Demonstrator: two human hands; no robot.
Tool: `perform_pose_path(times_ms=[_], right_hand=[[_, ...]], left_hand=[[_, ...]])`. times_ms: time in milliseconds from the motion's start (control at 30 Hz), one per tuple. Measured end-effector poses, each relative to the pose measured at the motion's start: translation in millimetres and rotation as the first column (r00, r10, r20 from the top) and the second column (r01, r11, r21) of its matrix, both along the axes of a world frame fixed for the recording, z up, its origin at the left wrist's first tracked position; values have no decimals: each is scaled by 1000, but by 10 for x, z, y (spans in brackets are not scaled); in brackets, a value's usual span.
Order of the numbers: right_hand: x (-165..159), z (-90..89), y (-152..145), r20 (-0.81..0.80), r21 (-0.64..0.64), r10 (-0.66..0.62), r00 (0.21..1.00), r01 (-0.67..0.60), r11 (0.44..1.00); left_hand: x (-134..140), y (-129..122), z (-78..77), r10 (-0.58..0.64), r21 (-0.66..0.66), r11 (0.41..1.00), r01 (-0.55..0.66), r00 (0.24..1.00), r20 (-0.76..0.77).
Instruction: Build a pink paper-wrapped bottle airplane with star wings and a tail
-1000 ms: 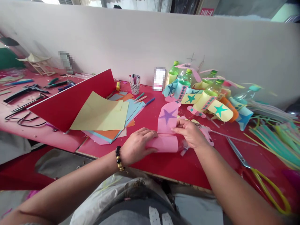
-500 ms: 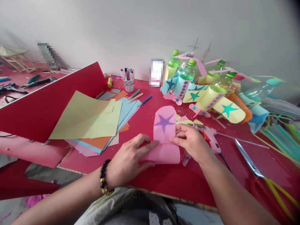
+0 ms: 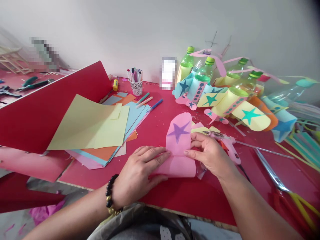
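A bottle wrapped in pink paper [image 3: 181,167] lies on its side near the table's front edge, its clear plastic end [image 3: 200,170] showing at the right. Standing up from the wrap is a pink paper wing [image 3: 178,133] with a rounded top and a purple star. My left hand [image 3: 142,171] is closed round the left part of the wrapped bottle, thumb below and fingers on top. At the wing's right edge my right hand [image 3: 206,151] pinches the paper near its base. A pink glue gun [image 3: 232,150] lies just beyond my right hand.
Scissors [image 3: 275,173] with red and yellow handles lie at the right. Several bottle planes [image 3: 230,96] with paper wings stand behind. Coloured paper sheets [image 3: 87,126], a pen cup [image 3: 136,87] and a raised red board [image 3: 75,90] occupy the left and back.
The view has shifted slightly. My left hand's fingers lie a little flatter along the pink wrap, and the wing leans somewhat more to the right. Both hands keep their hold.
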State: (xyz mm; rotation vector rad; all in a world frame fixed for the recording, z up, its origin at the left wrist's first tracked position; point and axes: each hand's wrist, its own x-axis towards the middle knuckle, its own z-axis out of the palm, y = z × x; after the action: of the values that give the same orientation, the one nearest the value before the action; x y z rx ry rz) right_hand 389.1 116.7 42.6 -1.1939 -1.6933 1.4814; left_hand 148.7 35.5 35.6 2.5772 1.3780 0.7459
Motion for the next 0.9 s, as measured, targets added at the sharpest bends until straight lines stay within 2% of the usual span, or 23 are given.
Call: perform_pose_path(times_ms=[500, 733, 900], right_hand=[[-2, 47, -14, -46, 43, 23, 999, -21, 999], [-2, 73, -30, -61, 85, 93, 994, -88, 992], [-2, 78, -67, -1, 210, 50, 999, -49, 977]], left_hand=[[8, 35, -17, -24, 25, 999, 22, 995, 95], [6, 51, -5, -38, 12, 999, 36, 993, 108], [4, 55, 2, -40, 9, 999, 39, 990, 135]])
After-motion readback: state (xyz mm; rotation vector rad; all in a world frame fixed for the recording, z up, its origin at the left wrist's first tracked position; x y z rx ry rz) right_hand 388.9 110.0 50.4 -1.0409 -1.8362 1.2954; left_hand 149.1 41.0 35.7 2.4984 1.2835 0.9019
